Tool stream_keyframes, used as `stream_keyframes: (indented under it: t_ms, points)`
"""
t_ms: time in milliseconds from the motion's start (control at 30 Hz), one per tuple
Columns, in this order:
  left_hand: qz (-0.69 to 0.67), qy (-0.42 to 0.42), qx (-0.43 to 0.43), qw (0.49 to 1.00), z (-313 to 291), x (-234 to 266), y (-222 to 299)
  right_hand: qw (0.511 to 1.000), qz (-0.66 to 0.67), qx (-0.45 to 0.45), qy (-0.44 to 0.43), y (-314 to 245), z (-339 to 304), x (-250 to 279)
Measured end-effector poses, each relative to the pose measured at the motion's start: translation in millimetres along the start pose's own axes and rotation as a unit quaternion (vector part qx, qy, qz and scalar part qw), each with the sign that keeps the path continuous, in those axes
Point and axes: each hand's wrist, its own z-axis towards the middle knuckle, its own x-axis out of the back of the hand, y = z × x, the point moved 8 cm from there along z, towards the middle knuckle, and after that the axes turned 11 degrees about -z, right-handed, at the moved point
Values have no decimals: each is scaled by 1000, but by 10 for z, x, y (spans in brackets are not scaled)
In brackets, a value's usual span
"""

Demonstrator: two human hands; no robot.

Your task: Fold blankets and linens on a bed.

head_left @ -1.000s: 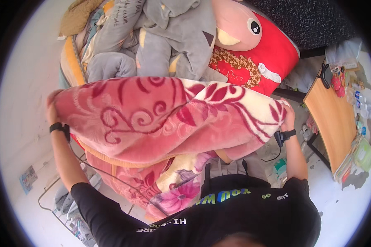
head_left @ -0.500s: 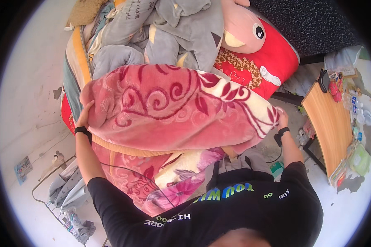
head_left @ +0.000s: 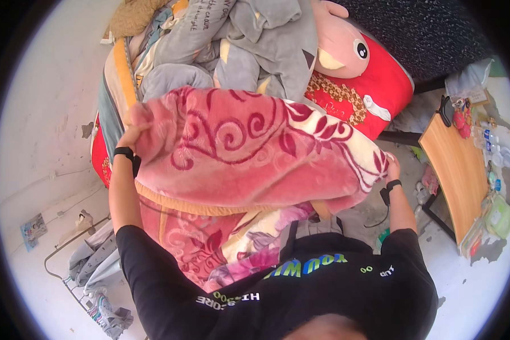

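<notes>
A thick pink blanket (head_left: 249, 164) with dark red scrolls and a cream leaf-patterned strip stretches across the bed before me. My left hand (head_left: 135, 136) is closed on its bunched left end, with a dark band on the wrist. At the opposite end, my right hand (head_left: 393, 168) pinches the cream corner; its fingers are partly hidden by the cloth. The blanket's orange-trimmed lower edge sags toward me. Below it hangs more patterned pink, cream and purple bedding (head_left: 204, 232), close to my body.
Rumpled grey bedding (head_left: 249, 56) lies beyond the blanket. A pink plush toy (head_left: 340, 45) rests on a red embroidered cover (head_left: 391, 85) at the far right. A wooden table (head_left: 456, 175) with small items stands to the right. Clothes hang on a low rack (head_left: 76, 283) at the left.
My left hand has shifted up and inward, bunching the blanket's left end more. The right hand keeps its hold on the corner. The whole view has shifted slightly.
</notes>
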Motion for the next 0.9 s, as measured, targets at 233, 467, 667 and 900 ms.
stream_keyframes:
  t_ms: [233, 467, 667, 900]
  points:
    - [-252, 165, -307, 903, -464, 1396, 1105, 985, 52, 159, 38, -1298, -176, -57]
    - [-194, 308, -473, 802, -2126, 3080, 2623, 967, 132, 199, 84, -2071, -335, 226]
    - [-168, 382, -549, 724, -2780, 3573, 2790, 947, 127, 292, 38, -3378, -548, -98]
    - [-108, 374, -564, 728, -1659, 3348, 2885, 958, 74, 273, 55, -2946, 98, -301]
